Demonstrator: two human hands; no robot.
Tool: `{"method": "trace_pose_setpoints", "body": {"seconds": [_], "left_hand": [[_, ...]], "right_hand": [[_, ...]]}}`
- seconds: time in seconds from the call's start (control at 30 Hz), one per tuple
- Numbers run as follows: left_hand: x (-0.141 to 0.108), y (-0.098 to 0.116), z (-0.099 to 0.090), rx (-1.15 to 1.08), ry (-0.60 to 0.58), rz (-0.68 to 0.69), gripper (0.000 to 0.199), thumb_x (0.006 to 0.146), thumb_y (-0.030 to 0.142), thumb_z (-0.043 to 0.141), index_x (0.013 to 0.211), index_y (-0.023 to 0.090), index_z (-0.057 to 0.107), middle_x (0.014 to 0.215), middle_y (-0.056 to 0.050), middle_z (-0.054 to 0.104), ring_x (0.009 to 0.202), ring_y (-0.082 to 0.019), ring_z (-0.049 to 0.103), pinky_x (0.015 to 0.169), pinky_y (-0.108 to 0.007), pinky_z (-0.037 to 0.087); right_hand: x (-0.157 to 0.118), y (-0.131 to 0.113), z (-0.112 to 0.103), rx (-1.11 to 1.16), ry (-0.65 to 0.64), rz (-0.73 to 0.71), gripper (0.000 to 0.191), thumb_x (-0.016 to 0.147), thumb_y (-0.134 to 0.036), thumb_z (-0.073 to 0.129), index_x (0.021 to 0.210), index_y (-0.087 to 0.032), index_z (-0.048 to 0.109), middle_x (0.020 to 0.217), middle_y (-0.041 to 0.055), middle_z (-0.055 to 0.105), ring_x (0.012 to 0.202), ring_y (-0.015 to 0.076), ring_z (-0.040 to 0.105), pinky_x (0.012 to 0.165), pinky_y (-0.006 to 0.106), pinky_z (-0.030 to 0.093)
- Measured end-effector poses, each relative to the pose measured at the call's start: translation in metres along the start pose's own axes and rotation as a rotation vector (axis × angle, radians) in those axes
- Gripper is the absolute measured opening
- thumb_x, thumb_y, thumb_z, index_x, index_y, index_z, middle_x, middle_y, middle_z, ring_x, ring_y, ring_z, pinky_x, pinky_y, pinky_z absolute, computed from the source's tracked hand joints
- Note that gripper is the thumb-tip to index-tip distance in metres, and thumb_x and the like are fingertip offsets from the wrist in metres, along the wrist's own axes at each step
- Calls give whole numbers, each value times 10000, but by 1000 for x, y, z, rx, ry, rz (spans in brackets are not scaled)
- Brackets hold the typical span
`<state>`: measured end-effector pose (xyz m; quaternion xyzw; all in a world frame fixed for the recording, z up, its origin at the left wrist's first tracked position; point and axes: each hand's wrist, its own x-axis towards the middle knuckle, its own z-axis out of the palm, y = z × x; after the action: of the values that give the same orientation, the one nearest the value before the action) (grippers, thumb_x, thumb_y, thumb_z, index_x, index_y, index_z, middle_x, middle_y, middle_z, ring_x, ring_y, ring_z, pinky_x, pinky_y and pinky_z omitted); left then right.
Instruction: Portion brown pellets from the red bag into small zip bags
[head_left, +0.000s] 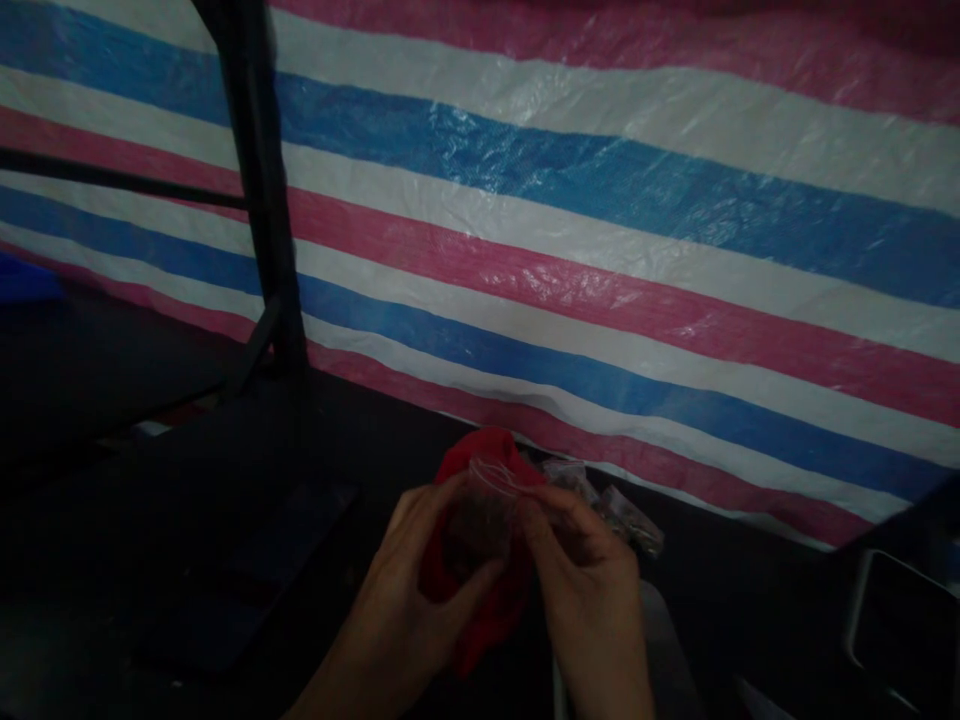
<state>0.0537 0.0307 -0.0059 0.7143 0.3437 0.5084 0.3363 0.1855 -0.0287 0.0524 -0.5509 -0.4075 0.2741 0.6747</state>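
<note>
Both hands hold a small clear plastic bag [486, 510] in front of a red cloth-like item [491, 640] on the dark table. My left hand [420, 575] has its fingers at the bag's upper left and its thumb lower down on the bag. At the bag's upper right edge, the thumb and fingers of my right hand [581, 560] are pinched together. The bag's contents are too dark to make out. More small clear bags [630, 520] with small items inside lie just beyond my right hand.
A striped plastic sheet [600, 280] hangs behind the dark table [360, 420]. A black metal frame [262, 190] stands at the left, near a blue item [26, 280]. A flat dark object [255, 580] lies left of my hands. Another light-rimmed object [859, 610] is at the right.
</note>
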Motion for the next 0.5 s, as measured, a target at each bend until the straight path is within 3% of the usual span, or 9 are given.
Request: {"method": "trace_pose_setpoints", "body": {"seconds": [0.13, 0.23, 0.33, 0.4, 0.5], "left_hand": [[2, 3, 2, -124, 21, -162, 392, 872, 372, 724, 1257, 302, 691, 1192, -31, 764, 1096, -246, 739, 951, -345, 596], [8, 8, -5, -148, 146, -297, 386, 883, 464, 668, 1217, 273, 676, 1180, -42, 782, 1085, -258, 750, 916, -335, 594], [13, 11, -15, -20, 260, -430, 328, 896, 517, 565, 1091, 264, 641, 947, -33, 756, 900, -270, 751, 767, -344, 581], [14, 10, -19, 139, 242, -542, 283, 881, 513, 563, 1034, 276, 586, 847, -19, 705, 802, -286, 737, 695, -361, 546], [12, 6, -16, 297, 107, -665, 370, 839, 559, 646, 1055, 288, 517, 892, -42, 708, 842, -354, 755, 702, -413, 532]], "right_hand": [[-4, 1, 5, -72, -157, 22, 177, 877, -400, 757, 894, -239, 830, 892, 43, 833, 798, 211, 792, 694, 262, 602], [0, 13, 2, -236, -97, -80, 209, 962, -363, 652, 976, -253, 829, 1001, 49, 828, 919, 228, 782, 811, 313, 596], [8, 33, 0, -558, -109, -90, 217, 946, -185, 632, 994, -257, 831, 1056, 57, 821, 1000, 263, 762, 934, 387, 561], [10, 43, 2, -769, -150, -51, 252, 918, -138, 675, 1087, -242, 830, 1161, 89, 808, 1132, 320, 726, 1045, 460, 510], [11, 48, 8, -932, -173, -10, 321, 921, -136, 693, 1216, -208, 799, 1289, 129, 770, 1295, 376, 634, 1132, 522, 438]]}}
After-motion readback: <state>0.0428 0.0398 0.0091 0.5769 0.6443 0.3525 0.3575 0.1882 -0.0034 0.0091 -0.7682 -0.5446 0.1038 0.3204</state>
